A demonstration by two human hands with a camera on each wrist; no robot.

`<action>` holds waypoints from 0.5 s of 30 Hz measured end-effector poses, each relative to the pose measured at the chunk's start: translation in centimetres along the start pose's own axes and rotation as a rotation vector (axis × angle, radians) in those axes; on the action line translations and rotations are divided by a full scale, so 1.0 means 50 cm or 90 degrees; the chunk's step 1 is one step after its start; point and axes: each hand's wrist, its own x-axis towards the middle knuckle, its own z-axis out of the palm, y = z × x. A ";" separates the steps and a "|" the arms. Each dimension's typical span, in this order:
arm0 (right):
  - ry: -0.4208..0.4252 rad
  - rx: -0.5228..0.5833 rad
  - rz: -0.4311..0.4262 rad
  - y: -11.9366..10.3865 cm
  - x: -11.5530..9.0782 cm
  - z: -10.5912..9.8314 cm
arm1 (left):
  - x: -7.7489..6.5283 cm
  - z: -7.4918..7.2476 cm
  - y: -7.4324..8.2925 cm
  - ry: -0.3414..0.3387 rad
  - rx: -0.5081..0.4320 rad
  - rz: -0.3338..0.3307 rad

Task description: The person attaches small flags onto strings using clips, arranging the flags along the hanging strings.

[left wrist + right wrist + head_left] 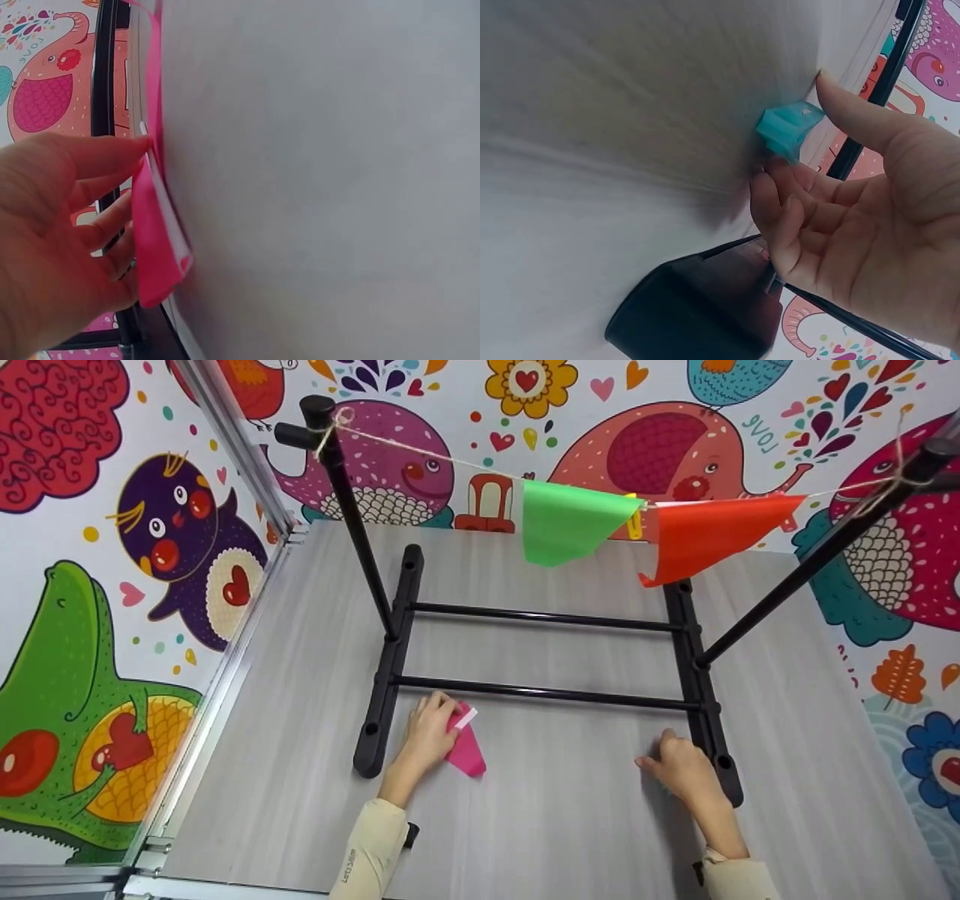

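Near the left foot of a black frame, my left hand (431, 731) pinches a pink flag (469, 751) along its white folded edge. In the left wrist view the thumb and index finger meet on the fold of the pink cloth (154, 255), and the other fingers are spread behind it. By the frame's right foot is my right hand (679, 765), low over the tabletop. A small teal plastic clip (786, 127) lies between its thumb and bent fingers in the right wrist view. The thumb stands away from the fingertips, which are right at the clip.
The black frame (540, 691) has two posts with a string (442, 457) tied between them. A green flag (570, 521) and an orange-red flag (712, 532) hang from it, with a yellow clip (634, 521) between. Patterned walls surround the grey tabletop (555, 825).
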 end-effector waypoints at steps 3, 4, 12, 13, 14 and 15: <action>0.013 0.029 -0.001 0.000 0.002 0.003 | -0.002 -0.003 -0.002 -0.008 0.000 0.006; 0.018 0.045 -0.003 -0.001 0.003 0.004 | -0.003 -0.004 -0.002 -0.012 0.001 0.008; 0.069 0.162 -0.011 -0.020 0.012 -0.010 | -0.006 -0.008 0.003 -0.009 0.054 0.018; 0.075 0.166 -0.010 -0.023 0.013 -0.012 | -0.006 -0.008 0.004 -0.002 0.069 0.024; 0.079 0.169 -0.008 -0.025 0.014 -0.014 | -0.007 -0.007 0.005 0.006 0.084 0.031; 0.080 0.169 -0.007 -0.026 0.015 -0.016 | -0.007 -0.007 0.006 0.012 0.100 0.036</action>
